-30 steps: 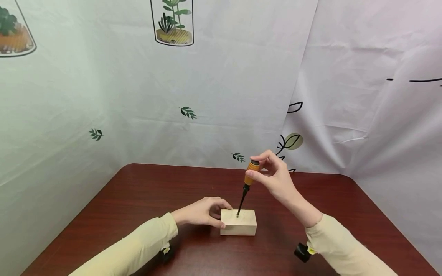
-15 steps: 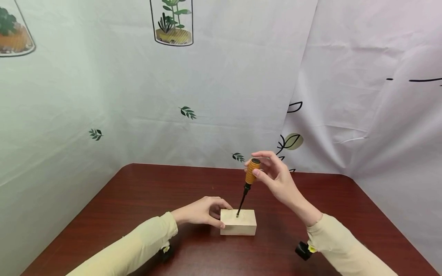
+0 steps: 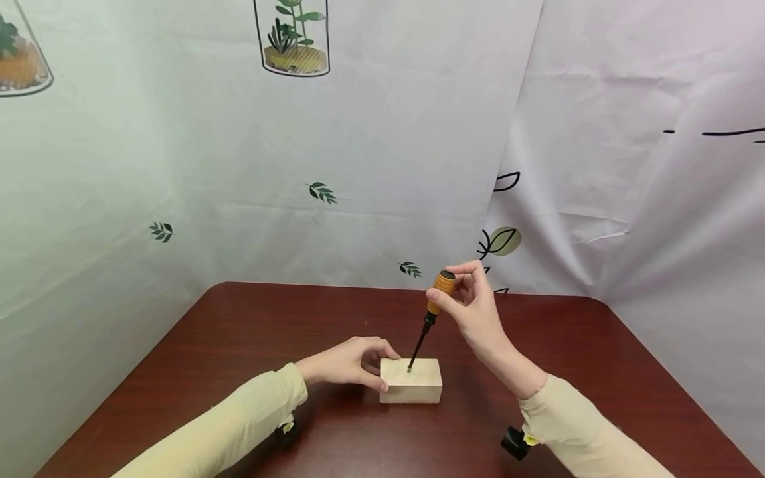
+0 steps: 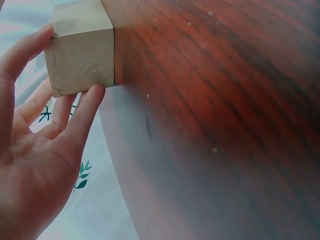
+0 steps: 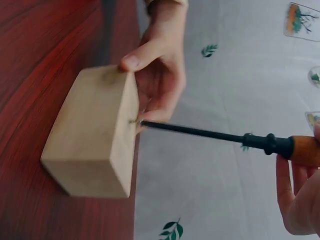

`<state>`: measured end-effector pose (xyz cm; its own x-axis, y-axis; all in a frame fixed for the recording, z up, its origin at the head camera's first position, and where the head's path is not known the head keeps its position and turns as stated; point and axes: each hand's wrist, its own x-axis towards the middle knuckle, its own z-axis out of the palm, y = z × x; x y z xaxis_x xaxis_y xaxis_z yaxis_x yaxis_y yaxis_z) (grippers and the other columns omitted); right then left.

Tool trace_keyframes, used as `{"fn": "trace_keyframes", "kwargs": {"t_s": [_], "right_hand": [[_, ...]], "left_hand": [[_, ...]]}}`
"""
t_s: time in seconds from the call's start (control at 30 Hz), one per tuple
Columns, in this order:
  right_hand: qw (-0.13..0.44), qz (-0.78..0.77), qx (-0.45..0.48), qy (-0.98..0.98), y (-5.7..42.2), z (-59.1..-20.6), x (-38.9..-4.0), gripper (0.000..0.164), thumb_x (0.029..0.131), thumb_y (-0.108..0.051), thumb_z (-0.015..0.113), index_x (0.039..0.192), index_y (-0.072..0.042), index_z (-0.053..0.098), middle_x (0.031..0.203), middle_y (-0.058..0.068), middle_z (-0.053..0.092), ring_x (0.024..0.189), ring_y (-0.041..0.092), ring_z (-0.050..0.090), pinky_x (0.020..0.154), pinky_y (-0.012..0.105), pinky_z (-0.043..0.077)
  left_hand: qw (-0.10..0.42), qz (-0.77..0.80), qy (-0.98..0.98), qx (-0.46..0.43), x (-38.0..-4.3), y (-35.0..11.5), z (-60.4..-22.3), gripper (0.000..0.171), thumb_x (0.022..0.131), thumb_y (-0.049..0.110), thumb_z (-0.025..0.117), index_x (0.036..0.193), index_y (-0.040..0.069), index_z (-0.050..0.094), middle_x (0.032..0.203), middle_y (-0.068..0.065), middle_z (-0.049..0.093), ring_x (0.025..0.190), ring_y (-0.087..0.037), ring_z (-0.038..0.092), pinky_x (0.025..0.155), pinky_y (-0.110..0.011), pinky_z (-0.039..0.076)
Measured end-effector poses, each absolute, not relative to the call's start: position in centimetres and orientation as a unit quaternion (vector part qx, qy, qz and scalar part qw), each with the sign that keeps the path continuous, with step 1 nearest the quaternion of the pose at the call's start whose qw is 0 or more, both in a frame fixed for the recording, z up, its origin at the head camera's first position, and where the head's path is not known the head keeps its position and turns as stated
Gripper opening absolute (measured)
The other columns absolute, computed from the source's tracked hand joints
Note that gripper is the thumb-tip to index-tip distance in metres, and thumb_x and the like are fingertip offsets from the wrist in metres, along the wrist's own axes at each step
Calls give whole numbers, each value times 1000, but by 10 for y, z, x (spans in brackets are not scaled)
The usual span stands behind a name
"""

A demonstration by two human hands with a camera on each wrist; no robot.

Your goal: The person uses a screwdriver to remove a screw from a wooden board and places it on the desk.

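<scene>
Right hand (image 3: 476, 313) is pinching a screwdriver (image 3: 429, 320) by its handle; the tip is touching a screw (image 5: 132, 121) in a wooden block's top. Left hand (image 3: 349, 362) is gripping the wooden block (image 3: 411, 384), which is resting on the table (image 3: 335, 431).

One left hand (image 3: 346, 362), one right hand (image 3: 476, 311), one screwdriver (image 3: 429, 318), one wooden block (image 3: 412, 384) and one screw (image 3: 409, 370) show at the head view's lower centre, over one table (image 3: 269, 325). Two sleeves (image 3: 227, 421) cross the bottom; two printed jars (image 3: 295, 60) sit upper left; three small green sprigs (image 3: 321, 192) mid-height.
</scene>
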<state>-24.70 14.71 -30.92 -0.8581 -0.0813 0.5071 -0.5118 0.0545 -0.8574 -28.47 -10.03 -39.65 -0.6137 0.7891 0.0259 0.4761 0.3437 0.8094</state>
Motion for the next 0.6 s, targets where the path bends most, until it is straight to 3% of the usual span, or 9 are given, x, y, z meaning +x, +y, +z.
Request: {"fn": "trace_keyframes", "kwargs": {"t_s": [0.17, 0.27, 0.43, 0.6], "right_hand": [[171, 637, 235, -714, 149, -304, -247, 41, 84, 2, 74, 115, -2, 48, 97, -1, 62, 85, 11, 67, 75, 24, 58], [156, 635, 280, -703, 150, -302, -248, 38, 82, 3, 75, 112, -4, 52, 99, 0, 68, 86, 12, 72, 73, 28, 60], [98, 651, 363, -659, 153, -302, -256, 33, 90, 3, 67, 118, -10, 56, 109, 4, 72, 97, 20, 75, 81, 35, 61], [89, 642, 404, -645, 157, -304, -264, 29, 97, 1, 56, 124, 2, 46, 114, 10, 69, 101, 22, 73, 87, 42, 59]], "left_hand": [[201, 408, 803, 384, -285, -100, -394, 41, 83, 15, 80, 120, 16, 63, 122, -4, 63, 103, -6, 67, 87, -21, 57], [205, 410, 805, 377, -284, -101, -393, 42, 83, 15, 81, 121, 16, 63, 123, -3, 63, 105, -7, 66, 88, -22, 57], [208, 413, 802, 377, -284, -102, -393, 43, 83, 15, 80, 123, 15, 64, 124, -4, 62, 105, -8, 66, 89, -23, 57], [204, 420, 796, 385, -285, -101, -394, 43, 83, 15, 80, 123, 13, 64, 125, -6, 62, 104, -6, 67, 88, -23, 57]]}}
